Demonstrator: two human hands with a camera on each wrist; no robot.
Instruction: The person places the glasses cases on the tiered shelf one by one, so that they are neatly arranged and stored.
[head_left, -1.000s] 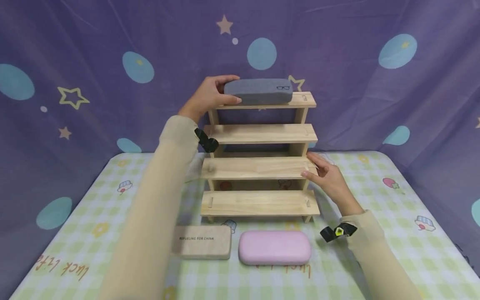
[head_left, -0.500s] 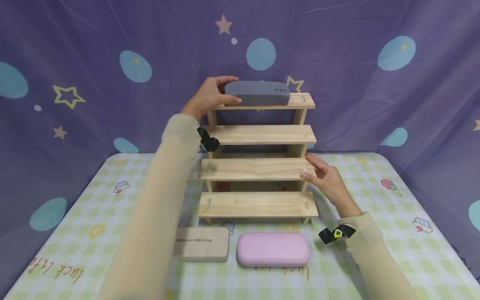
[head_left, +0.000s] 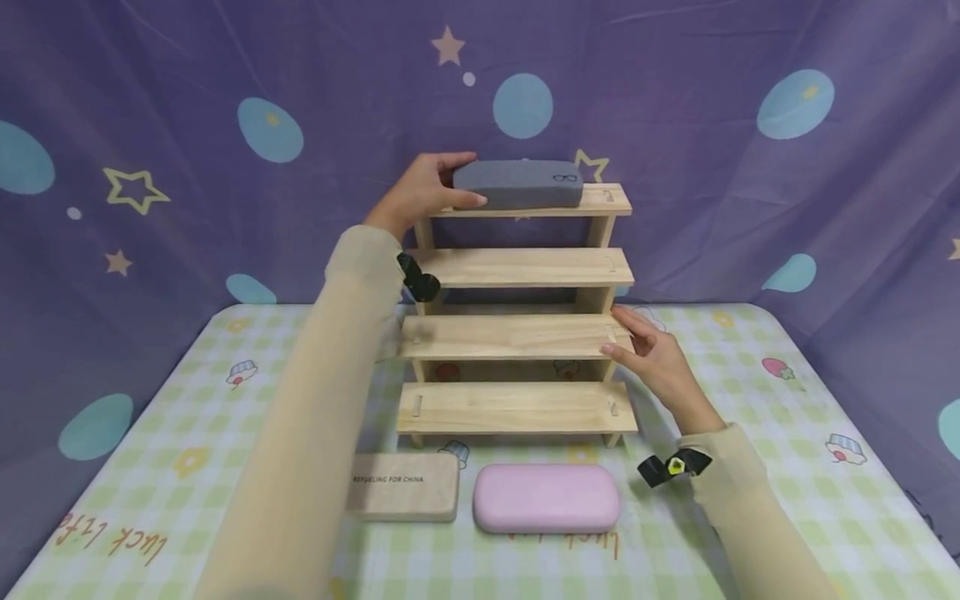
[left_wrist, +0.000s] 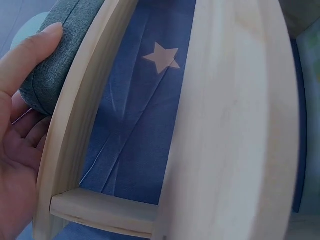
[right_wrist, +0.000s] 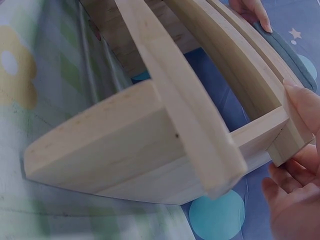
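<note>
Overall, backdrop: a purple cloth [head_left: 750, 217] printed with stars and blue dots hangs behind everything, from 9 through 12 to 3 o'clock.
Table: a green checked tablecloth [head_left: 817, 483] with small cartoon prints covers it.
Rack: a four-step wooden rack [head_left: 517, 337] stands at the table's centre, its steps rising toward 12 o'clock.
Pink case: a pink glasses case [head_left: 547, 497] lies on the cloth at 6 o'clock of the rack, just in front of the lowest step.
Tan case: a tan case [head_left: 403, 496] printed with small dark lettering lies just beside the pink one, at its 9 o'clock.
Grey case: a grey fabric glasses case [head_left: 519, 183] sits on the top step, toward its 9 o'clock end.
Left hand: the left hand [head_left: 420, 193] grips the grey case's 9 o'clock end, thumb along the front and fingers curled over the top and back.
Right hand: the right hand [head_left: 654, 357] rests against the 3 o'clock end of the second step from the bottom, its fingers nearly straight and closed on nothing.
</note>
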